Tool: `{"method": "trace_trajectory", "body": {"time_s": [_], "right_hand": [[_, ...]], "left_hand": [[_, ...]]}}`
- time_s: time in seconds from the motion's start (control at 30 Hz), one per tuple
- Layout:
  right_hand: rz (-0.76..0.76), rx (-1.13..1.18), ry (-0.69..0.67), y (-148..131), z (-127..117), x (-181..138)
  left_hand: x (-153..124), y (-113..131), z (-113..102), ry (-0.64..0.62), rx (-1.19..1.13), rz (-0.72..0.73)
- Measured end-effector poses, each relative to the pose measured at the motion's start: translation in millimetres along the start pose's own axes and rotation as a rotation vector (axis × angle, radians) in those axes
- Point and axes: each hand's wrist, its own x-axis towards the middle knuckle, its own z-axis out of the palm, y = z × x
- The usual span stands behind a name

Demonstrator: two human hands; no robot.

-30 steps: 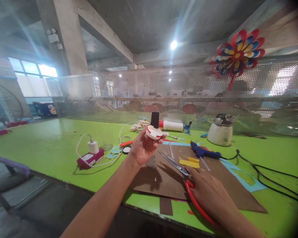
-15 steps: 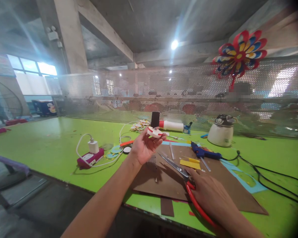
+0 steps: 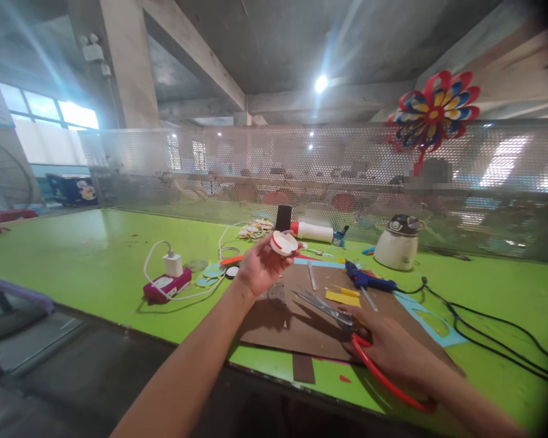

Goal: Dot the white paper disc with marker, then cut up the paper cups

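My left hand (image 3: 265,266) is raised over the table, fingers closed round a small white round piece with a red strip (image 3: 284,244) on its side. What the piece is made of is not clear. In my right hand (image 3: 381,340) is a pair of scissors (image 3: 326,309) with red handles; the blades point left over a brown board (image 3: 296,334). Beyond the blades lie a folded yellow strip (image 3: 342,297) and a blue glue gun (image 3: 369,278) on the board.
A purple power strip (image 3: 178,283) with a white plug stands at left on the green table (image 3: 95,255). Behind are a phone-like black slab (image 3: 283,218), a white roll (image 3: 315,232) and a white jug (image 3: 395,248). The glue gun's black cable (image 3: 475,325) runs right.
The white piece has turned in my left hand, showing more of its round face. My right hand has shifted slightly right with the scissors, and the view has moved a little.
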Motion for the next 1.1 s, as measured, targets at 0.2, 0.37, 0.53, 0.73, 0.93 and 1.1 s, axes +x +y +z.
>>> {"method": "trace_trajectory", "body": {"time_s": [0.2,0.37,0.53,0.73,0.93,1.1], "right_hand": [[-0.111,-0.139,-0.065,17.4,-26.1,-7.6],[-0.212,-0.181,0.211,-2.2,-64.3,0.4],[-0.397,0.181,0.438,-39.7,-77.2,22.8],[-0.441,0.229,0.391,-47.1,-58.1,49.3],[-0.557,0.294,0.428,-37.1,-50.7,53.3],[-0.553,0.335,0.380,-34.8,-53.2,49.8]], "left_hand": [[-4.2,-3.2,-2.0,-0.177,0.038,-0.097],[-3.0,-12.1,-0.8,-0.203,0.117,-0.175],[-2.5,-27.0,1.3,-0.241,0.217,-0.324],[-4.2,-39.9,1.0,-0.301,0.270,-0.451],[-7.3,-40.1,3.7,-0.324,0.286,-0.507],[-8.0,-39.7,3.4,-0.314,0.263,-0.532]]}}
